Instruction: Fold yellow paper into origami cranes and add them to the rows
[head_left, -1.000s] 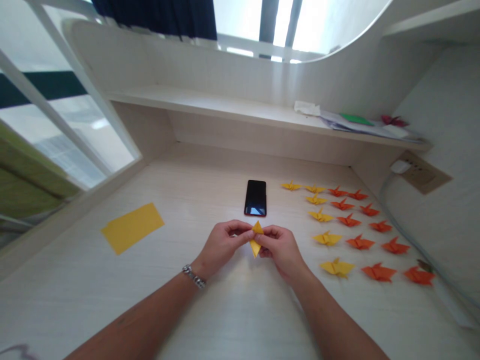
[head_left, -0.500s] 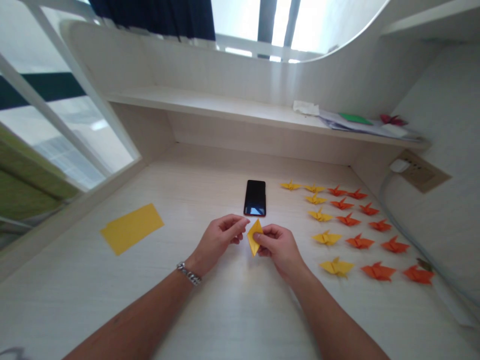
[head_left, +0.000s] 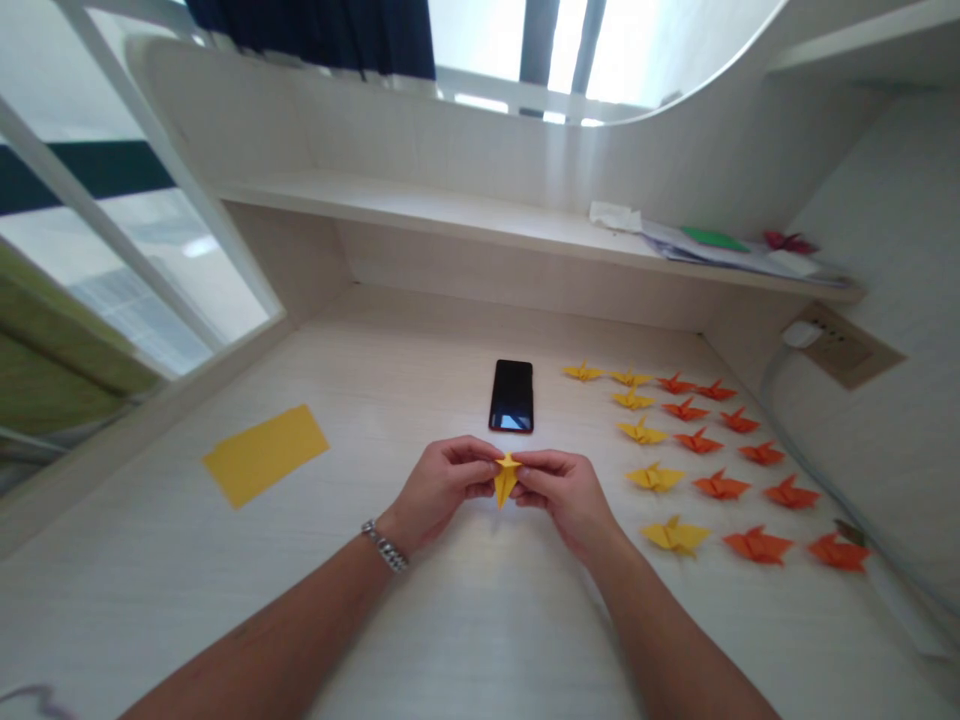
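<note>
Both forearms come in from the bottom edge and meet mid-desk. Left hand and right hand are knuckle to knuckle, just above the desk. There is a metal bracelet on the left wrist.

Each hand pinches the folded yellow paper between thumb and forefinger at its upper edge, left hand on the left side, right hand on the right. The other fingers are curled under.

The paper is small, narrow and folded. It is wider at the top with a pointed tip hanging down, and it is held in the air between the 2 hands. I can't tell if the tip touches the desk.

Around it:
- A black phone lies flat, screen up, just beyond the hands.
- A flat yellow sheet lies well apart to the left.
- On the right, yellow cranes (6) and orange cranes (10) sit in rows, with the nearest yellow crane close to the right hand.
- The shelf behind holds loose papers at its right end.
- A wall socket is on the right wall.

Nothing lies between the hands and the paper.
</note>
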